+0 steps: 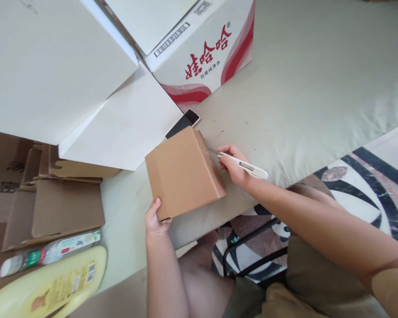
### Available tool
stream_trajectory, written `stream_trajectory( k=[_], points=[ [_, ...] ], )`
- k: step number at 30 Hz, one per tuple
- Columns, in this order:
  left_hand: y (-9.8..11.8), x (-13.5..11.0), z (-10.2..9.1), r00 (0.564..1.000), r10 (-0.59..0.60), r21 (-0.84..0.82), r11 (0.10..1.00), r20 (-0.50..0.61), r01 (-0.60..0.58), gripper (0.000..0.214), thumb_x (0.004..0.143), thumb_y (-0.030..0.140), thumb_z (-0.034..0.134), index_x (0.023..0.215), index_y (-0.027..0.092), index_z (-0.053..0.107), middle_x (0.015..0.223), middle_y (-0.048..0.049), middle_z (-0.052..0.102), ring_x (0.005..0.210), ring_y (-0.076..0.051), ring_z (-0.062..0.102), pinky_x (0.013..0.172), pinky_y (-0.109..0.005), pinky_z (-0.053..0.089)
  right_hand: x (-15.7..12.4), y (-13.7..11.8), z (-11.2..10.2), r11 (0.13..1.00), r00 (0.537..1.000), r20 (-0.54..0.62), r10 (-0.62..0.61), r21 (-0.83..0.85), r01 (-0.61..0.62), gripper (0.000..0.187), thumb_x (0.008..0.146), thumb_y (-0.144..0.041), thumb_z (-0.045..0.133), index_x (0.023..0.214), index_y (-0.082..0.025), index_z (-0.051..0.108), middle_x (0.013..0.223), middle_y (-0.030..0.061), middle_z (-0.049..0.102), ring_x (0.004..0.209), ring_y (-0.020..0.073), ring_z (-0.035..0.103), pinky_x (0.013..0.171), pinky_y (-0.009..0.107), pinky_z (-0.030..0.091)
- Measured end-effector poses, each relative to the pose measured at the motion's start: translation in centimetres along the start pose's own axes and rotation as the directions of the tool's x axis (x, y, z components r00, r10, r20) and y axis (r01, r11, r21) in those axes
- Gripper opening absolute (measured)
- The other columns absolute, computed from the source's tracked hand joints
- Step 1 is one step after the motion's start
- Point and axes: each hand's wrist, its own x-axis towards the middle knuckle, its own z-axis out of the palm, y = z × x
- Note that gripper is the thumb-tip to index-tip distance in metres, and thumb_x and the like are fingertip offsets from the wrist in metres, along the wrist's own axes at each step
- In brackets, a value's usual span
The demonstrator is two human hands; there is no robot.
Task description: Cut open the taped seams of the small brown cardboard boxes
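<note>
A small brown cardboard box (pixel 182 172) is tilted above the covered table, with my left hand (pixel 156 220) closed on its near left corner. The thumb lies on the top face while the other fingers are hidden beneath. In my closed right hand (pixel 233 164) is a white utility knife (pixel 252 168), its blade out and pointing left. The blade tip is at the box's right side; whether it has gone into the cardboard I cannot tell. Beyond the box's far edge lies a dark-screened phone (pixel 185 122), partly covered by the box.
A white and red carton (pixel 215 53) stands at the back, beside large white flaps (pixel 119 115). On the left are folded brown cardboard pieces (pixel 68 205), a plastic bottle (pixel 53 252) and a yellow jug (pixel 53 285). The table's near edge runs above my legs.
</note>
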Motion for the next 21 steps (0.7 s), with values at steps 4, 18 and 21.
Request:
stream_trajectory(
  k=[4,18,21],
  points=[
    [0.1,-0.2,0.6,0.998,0.004,-0.014,1.000,-0.063,-0.005,0.030,0.055,0.024,0.077,0.083,0.014,0.070,0.065,-0.0039,0.071,0.046,-0.017,0.064,0.036,-0.021,0.048,0.2,-0.3,-0.2,0.999,1.000,0.002,0.021,0.025,-0.021,0.013,0.073,-0.030,0.055,0.084,-0.024,0.060,0.068,-0.0022,0.058,0.062,0.0156,0.053,0.058,0.030,0.040],
    [-1.1,-0.3,2.1,0.992,0.119,-0.081,0.989,-0.046,-0.123,0.039,0.055,0.036,0.084,0.086,0.017,0.072,0.082,-0.0028,0.075,0.069,-0.018,0.072,0.059,-0.026,0.059,-0.8,-0.4,0.4,0.997,0.996,0.086,0.025,0.070,-0.031,0.014,0.067,-0.030,0.052,0.076,-0.023,0.060,0.060,-0.0027,0.056,0.056,0.0141,0.049,0.051,0.027,0.037],
    [-1.3,-0.1,2.1,0.993,0.115,-0.058,0.992,-0.022,-0.116,0.035,0.058,0.038,0.083,0.085,0.018,0.071,0.082,-0.0017,0.074,0.068,-0.016,0.071,0.060,-0.025,0.058,-0.7,-0.3,0.3,0.993,0.998,0.064,0.008,0.120,-0.015,0.017,0.067,-0.032,0.052,0.079,-0.023,0.060,0.062,-0.0032,0.056,0.055,0.0130,0.048,0.050,0.026,0.035]
  ],
)
